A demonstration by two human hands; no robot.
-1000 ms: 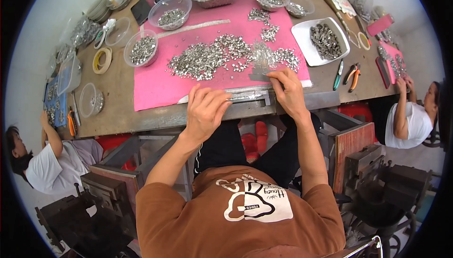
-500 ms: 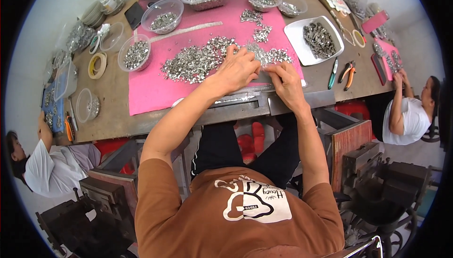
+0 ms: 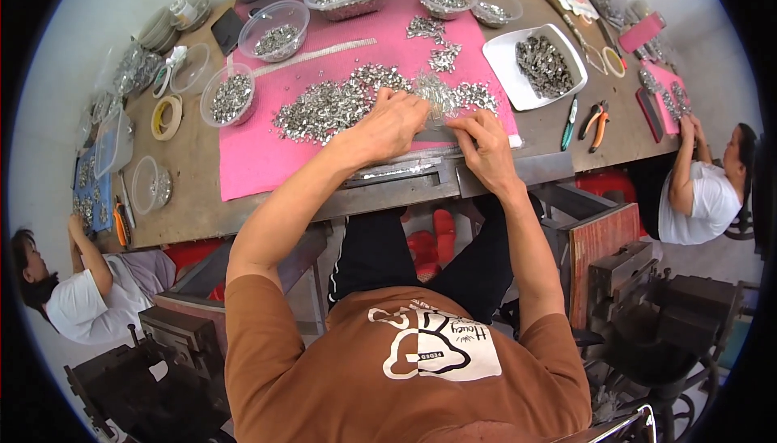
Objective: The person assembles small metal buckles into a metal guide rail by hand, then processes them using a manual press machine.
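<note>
My left hand (image 3: 394, 125) is curled at the right end of a wide heap of small silvery metal pieces (image 3: 324, 112) on a pink mat (image 3: 252, 159). Its fingers are bent together, and what they hold is hidden. A short way to the right, my right hand (image 3: 488, 149) has thumb and forefinger pinched; anything between them is too small to name. Just beyond both hands lies a bunch of thin silvery pins (image 3: 437, 91), with more small metal pieces (image 3: 476, 96) beside it. Below the hands, a metal bar with a long slot (image 3: 396, 172) runs along the bench edge.
Clear plastic tubs of metal parts, such as one round tub (image 3: 231, 96), stand left and behind. At right are a white tray (image 3: 499, 62) of darker parts, green-handled pliers (image 3: 570, 125) and orange-handled pliers (image 3: 598, 129). Co-workers sit at left (image 3: 85, 301) and right (image 3: 702, 192).
My left hand has drawn slightly left and toward me, away from the pins. My right hand stays nearly in place, still pinched. The left co-worker's arms have shifted.
</note>
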